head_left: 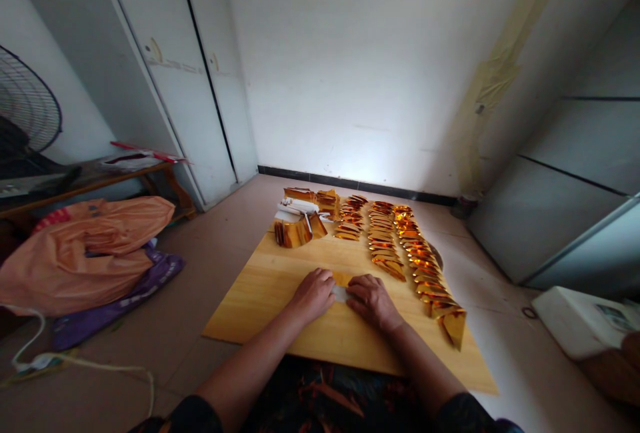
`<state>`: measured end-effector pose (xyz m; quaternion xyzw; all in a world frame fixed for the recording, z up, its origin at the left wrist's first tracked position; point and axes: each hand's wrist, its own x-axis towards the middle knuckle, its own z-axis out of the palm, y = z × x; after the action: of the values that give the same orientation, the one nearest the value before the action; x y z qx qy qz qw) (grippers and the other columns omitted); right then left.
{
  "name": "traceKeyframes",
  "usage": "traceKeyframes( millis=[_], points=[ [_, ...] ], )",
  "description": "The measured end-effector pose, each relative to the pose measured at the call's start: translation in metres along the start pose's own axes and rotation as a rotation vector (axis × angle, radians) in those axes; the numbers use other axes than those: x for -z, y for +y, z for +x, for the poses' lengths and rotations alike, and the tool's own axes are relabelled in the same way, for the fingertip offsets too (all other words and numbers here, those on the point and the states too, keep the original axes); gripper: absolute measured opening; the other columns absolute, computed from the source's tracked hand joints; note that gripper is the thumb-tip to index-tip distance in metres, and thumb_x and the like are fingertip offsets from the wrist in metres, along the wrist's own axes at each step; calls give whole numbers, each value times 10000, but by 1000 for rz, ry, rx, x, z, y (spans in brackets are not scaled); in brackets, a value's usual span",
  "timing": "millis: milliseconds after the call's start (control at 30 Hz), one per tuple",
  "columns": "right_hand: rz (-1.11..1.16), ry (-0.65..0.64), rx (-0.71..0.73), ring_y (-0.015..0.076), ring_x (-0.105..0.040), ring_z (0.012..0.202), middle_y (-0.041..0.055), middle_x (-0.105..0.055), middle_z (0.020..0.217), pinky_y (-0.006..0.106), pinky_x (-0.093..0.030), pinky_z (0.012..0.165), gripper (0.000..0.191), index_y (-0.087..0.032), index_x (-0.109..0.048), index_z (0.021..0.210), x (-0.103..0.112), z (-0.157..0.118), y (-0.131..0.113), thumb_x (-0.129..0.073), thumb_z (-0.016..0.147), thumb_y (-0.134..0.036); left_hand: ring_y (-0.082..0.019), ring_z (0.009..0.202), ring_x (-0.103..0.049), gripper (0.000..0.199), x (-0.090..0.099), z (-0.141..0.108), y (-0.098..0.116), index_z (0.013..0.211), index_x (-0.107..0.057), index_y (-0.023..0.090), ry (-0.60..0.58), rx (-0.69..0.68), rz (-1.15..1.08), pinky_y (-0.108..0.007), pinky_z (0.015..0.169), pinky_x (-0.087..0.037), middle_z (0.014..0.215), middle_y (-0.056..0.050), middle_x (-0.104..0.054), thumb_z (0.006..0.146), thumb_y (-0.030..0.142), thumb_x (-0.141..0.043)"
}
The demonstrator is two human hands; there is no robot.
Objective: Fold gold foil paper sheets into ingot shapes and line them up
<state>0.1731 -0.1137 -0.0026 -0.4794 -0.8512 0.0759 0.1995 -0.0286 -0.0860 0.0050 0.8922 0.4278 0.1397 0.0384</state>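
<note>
Between my hands, low on the wooden board point(250, 296), is a small sheet of foil paper point(341, 294), pale grey on its upper face with a gold strip showing along the far edge. My left hand point(314, 294) is closed on the sheet's left end, fingers bent. On the right end, my right hand point(374, 300) is closed too, its fingers curled over the paper. Folded gold foil pieces stand overlapping in rows on the board: a short row point(350, 216), a middle row point(384, 236) and a long right row point(425, 266). Loose gold sheets point(293, 233) lie at the back left.
White paper wrapping point(297, 208) lies among the gold sheets. A grey cabinet point(165, 60) stands left and another point(565, 173) right. Orange and purple bags point(90, 240) and a pale cord point(110, 368) are on the left floor. A white box point(575, 320) sits at right.
</note>
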Motion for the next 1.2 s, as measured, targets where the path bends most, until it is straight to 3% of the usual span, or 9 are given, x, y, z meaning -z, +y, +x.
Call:
traceKeyframes(
  millis=[167,367,500,767,967,1200],
  points=[
    [2,21,-25,174,-531,952,45,-650,1024,305,-353,829,154,-248,-707,919,0,3,-1,-576,869,-313,-176,919,-536,166,-6,-6,4,859,-635,176,39,-61,-70,-303,852,-441,951,-53,-615,818,106,-490],
    [79,39,12,177,-547,890,46,-655,952,306,-367,777,202,-253,-721,851,-4,8,10,-557,875,-369,-207,941,-554,119,-7,-9,16,872,-645,190,55,-8,-52,-336,856,-455,948,-58,-624,783,256,-601],
    [189,16,86,190,-552,929,46,-653,993,325,-397,824,202,-260,-711,928,-1,5,20,-584,846,-396,-198,918,-587,86,-13,-8,19,841,-635,183,78,31,9,-334,848,-471,944,-60,-647,815,187,-554],
    [241,-9,121,193,-554,970,45,-644,1044,328,-415,866,214,-263,-709,991,1,2,30,-634,792,-286,-188,915,-610,123,-21,-9,17,845,-629,182,125,62,35,-327,842,-484,956,-61,-666,833,141,-514],
    [185,17,22,194,-560,924,44,-648,985,328,-412,823,166,-285,-733,923,-12,7,35,-668,775,-320,-201,932,-597,152,-14,-13,19,893,-625,209,119,58,-14,-340,852,-458,976,-48,-651,777,304,-647],
    [273,23,-1,181,-575,894,36,-663,932,308,-419,810,143,-290,-744,872,-8,11,29,-633,810,-356,-187,874,-601,69,-16,-10,22,830,-627,200,149,56,27,-332,807,-450,895,-49,-645,837,219,-560]
  ],
)
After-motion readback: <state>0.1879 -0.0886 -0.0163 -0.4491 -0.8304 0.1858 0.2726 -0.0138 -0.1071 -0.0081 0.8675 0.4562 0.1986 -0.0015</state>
